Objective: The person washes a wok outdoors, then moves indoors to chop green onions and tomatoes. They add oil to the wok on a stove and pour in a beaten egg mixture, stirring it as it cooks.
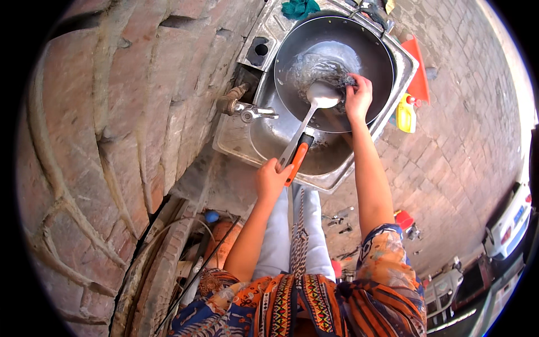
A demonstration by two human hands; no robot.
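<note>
Patterned garment (303, 303) below; left hand (273, 178) grips ladle (324, 94); right hand (359, 100) pinches scourer (347, 81) in wok (373, 56); tap (247, 112) overhangs sink (234, 137).

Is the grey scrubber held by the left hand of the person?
No, the left hand grips the handle of the metal spatula, while the grey scrubber is in the right hand.

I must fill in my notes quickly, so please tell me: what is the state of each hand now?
Left hand: closed, holding a long metal utensil by its handle.
Right hand: closed, holding a grey scrubber inside the wok.
</note>
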